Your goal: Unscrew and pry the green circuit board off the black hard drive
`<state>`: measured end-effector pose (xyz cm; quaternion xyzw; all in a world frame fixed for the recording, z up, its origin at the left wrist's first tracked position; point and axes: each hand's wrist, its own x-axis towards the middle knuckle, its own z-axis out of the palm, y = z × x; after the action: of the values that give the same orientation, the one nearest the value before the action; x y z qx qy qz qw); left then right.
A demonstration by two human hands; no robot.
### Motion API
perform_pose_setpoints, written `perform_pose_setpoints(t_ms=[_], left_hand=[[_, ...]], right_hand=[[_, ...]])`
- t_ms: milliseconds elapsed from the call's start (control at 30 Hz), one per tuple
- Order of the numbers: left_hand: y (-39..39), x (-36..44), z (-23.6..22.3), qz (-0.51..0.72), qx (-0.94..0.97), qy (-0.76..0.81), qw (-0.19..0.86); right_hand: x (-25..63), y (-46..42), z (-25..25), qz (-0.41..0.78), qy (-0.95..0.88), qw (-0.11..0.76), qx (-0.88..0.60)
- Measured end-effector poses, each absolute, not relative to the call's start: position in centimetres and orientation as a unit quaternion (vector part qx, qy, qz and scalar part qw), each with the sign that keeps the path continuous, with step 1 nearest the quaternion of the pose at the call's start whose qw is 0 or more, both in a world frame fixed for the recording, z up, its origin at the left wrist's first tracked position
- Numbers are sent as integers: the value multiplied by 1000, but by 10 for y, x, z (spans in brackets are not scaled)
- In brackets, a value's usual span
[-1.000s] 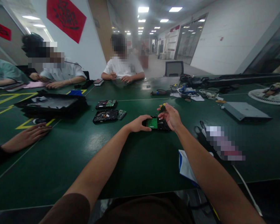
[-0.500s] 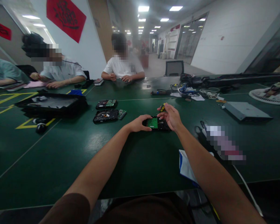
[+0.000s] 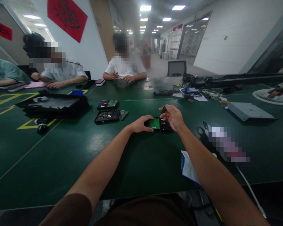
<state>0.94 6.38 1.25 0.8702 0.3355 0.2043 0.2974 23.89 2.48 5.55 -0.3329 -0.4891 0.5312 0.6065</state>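
Note:
A black hard drive (image 3: 165, 125) lies flat on the green table with its green circuit board (image 3: 154, 123) facing up. My left hand (image 3: 141, 124) is closed around the drive's left end, thumb along the near edge and fingers along the far one. Over the right half, my right hand (image 3: 174, 118) pinches a small screwdriver (image 3: 164, 109) by its dark handle, held upright. Its tip is hidden by my fingers near the board's right edge. To the left lie two more hard drives (image 3: 108, 104), the nearer with a loose circuit board (image 3: 124, 115) beside it.
A black tray (image 3: 29, 107) stands at the left, a grey metal box (image 3: 252, 111) at the right. Tangled cables (image 3: 190, 91) lie further back. A white-and-blue packet (image 3: 188, 168) is by my right forearm. Co-workers sit across the table.
The screwdriver's handle has turned in my right fingers: its yellow side showed before, its dark side shows now. The hard drive and my left hand have stayed in place.

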Motion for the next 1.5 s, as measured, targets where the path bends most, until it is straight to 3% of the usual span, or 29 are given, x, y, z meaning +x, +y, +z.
perform_pose_setpoints(t_ms=[1500], left_hand=[[61, 10, 16, 211, 870, 326, 303]], right_hand=[[241, 25, 57, 510, -498, 604, -355]])
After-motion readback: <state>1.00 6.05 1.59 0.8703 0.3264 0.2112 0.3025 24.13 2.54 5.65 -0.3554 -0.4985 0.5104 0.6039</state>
